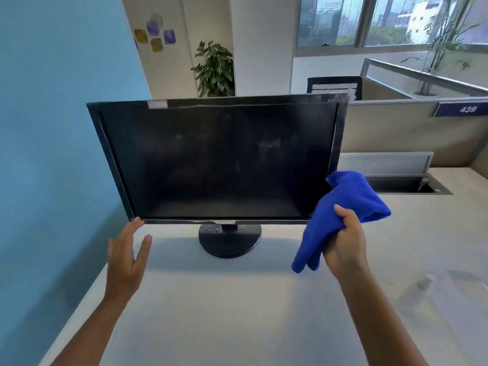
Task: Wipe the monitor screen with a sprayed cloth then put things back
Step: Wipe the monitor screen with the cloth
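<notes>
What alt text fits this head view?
A right hand holds a bunched blue cloth by the lower right corner of a dark monitor on a pale desk. The open left hand reaches its lower left corner.

only one thing here you can read: the white number "439" on a dark blue plate (460, 109), fixed to the top edge of the grey partition (396, 128) at the far right, behind your counter. there's a pale sticker (157, 104) on the monitor (216, 165) bezel, top left, but whatever's printed on it is too blurred to make out. the little mark at the middle of the bottom bezel is no better, just a smudge. no other lettering shows anywhere in your view.
</notes>
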A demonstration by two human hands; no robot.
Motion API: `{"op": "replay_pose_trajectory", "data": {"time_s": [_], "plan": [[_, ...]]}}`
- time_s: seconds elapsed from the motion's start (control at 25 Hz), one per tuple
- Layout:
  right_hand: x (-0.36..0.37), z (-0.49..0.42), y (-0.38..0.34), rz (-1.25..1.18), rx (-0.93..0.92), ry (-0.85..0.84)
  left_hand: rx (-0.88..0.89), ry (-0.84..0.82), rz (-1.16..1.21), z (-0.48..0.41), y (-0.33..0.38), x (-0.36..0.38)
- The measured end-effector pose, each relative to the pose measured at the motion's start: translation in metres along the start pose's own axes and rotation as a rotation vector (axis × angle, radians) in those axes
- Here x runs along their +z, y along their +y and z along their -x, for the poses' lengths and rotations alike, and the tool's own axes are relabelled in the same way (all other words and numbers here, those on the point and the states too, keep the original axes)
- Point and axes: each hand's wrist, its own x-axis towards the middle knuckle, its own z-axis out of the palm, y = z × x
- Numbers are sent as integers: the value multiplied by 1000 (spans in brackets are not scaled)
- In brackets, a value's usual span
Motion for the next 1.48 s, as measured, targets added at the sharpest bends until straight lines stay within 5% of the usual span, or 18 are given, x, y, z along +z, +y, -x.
{"op": "replay_pose_trajectory", "data": {"time_s": [0.32, 0.52, 0.64, 1.04, 1.48], "plan": [[154, -66, 46, 344, -587, 210, 315, 122, 4, -179, -3, -64], [186, -93, 81, 1372, -993, 248, 478, 162, -117, -266, 19, -85], [175, -104, 90, 1631, -1067, 204, 428, 86, -198, -294, 23, -83], [183, -124, 34, 1325, -1232, 666, 518, -6, -271, -306, 5, -70], [238, -128, 91, 1128, -1082, 592, 679, 19, -342, -300, -18, -59]]}}
